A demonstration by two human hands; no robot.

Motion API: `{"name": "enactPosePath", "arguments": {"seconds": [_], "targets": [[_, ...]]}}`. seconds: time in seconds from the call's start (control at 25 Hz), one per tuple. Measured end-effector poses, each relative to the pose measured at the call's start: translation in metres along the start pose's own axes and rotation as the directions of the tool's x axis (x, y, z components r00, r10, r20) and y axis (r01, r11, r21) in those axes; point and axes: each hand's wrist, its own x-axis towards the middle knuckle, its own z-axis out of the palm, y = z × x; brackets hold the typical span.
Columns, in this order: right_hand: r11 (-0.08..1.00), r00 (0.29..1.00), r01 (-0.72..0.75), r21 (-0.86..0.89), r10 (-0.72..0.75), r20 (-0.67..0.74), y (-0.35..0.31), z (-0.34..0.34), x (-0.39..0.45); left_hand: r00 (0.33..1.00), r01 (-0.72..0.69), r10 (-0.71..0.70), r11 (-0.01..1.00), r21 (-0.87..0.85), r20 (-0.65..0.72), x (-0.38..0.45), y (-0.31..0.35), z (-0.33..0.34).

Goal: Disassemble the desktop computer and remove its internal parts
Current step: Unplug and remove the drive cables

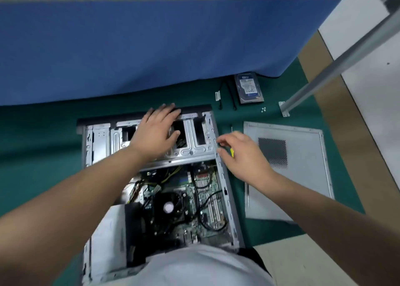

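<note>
Green floor mat, blue cloth hanging behind, and the open computer case (151,177) lying on its side in the middle.

Left hand (160,130) lies flat, fingers straight, on the drive cage (194,140) at the far end of the case, holding nothing. Right hand (242,153) hovers at the case's right edge, fingers loosely curled; a yellow-handled screwdriver (232,152) shows under it, grip unclear. Right of the case lies the side panel (303,166); beyond its far right corner, a hard drive (249,88), black cables (230,95) and loose screws (263,109). Motherboard (203,199) and cooler fan (171,206) sit inside.
</note>
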Motion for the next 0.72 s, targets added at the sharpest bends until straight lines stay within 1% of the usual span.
{"name": "enactPosePath", "arguments": {"seconds": [0.08, 0.12, 0.16, 0.24, 0.28, 0.36, 0.44, 0.52, 0.6, 0.64, 0.72], "targets": [[0.976, 0.983, 0.168, -0.138, -0.154, 0.104, -0.015, 0.008, -0.032, 0.999, -0.04, 0.04, 0.997, -0.059, 0.004, -0.044, -0.003, -0.001], [0.947, 0.957, 0.262, -0.184, -0.23, 0.178, -0.021, 0.013, -0.045, 0.998, -0.057, 0.058, 0.996, -0.072, 0.008, -0.07, -0.005, 0.001], [0.912, 0.918, 0.35, -0.215, -0.289, 0.27, -0.027, 0.019, -0.057, 0.997, -0.075, 0.076, 0.995, -0.068, 0.019, -0.096, -0.008, 0.003], [0.837, 0.828, 0.474, -0.272, -0.32, 0.46, -0.042, 0.036, -0.075, 0.994, -0.096, 0.096, 0.995, -0.006, 0.049, -0.145, -0.014, 0.01], [0.801, 0.791, 0.512, -0.309, -0.299, 0.534, -0.05, 0.046, -0.081, 0.994, -0.1, 0.098, 0.994, 0.045, 0.054, -0.165, -0.017, 0.015], [0.726, 0.764, 0.536, -0.432, -0.198, 0.614, -0.063, 0.066, -0.086, 0.995, -0.083, 0.075, 0.986, 0.146, 0.06, -0.189, -0.019, 0.024], [0.626, 0.759, 0.529, -0.573, -0.047, 0.649, -0.07, 0.082, -0.086, 0.999, -0.037, 0.028, 0.979, 0.201, 0.044, -0.2, -0.015, 0.032], [0.553, 0.735, 0.518, -0.652, 0.102, 0.67, -0.075, 0.092, -0.083, 1.0, 0.012, -0.012, 0.98, 0.199, -0.003, -0.203, -0.01, 0.035], [0.539, 0.724, 0.514, -0.667, 0.144, 0.674, -0.08, 0.094, -0.083, 0.999, 0.034, -0.028, 0.985, 0.167, -0.036, -0.204, -0.009, 0.036], [0.559, 0.723, 0.512, -0.652, 0.13, 0.679, -0.083, 0.092, -0.083, 0.999, 0.033, -0.027, 0.988, 0.152, -0.043, -0.204, -0.009, 0.036], [0.647, 0.71, 0.483, -0.59, 0.105, 0.697, -0.088, 0.086, -0.086, 0.998, 0.017, -0.01, 0.991, 0.132, -0.054, -0.205, -0.01, 0.035]]}}
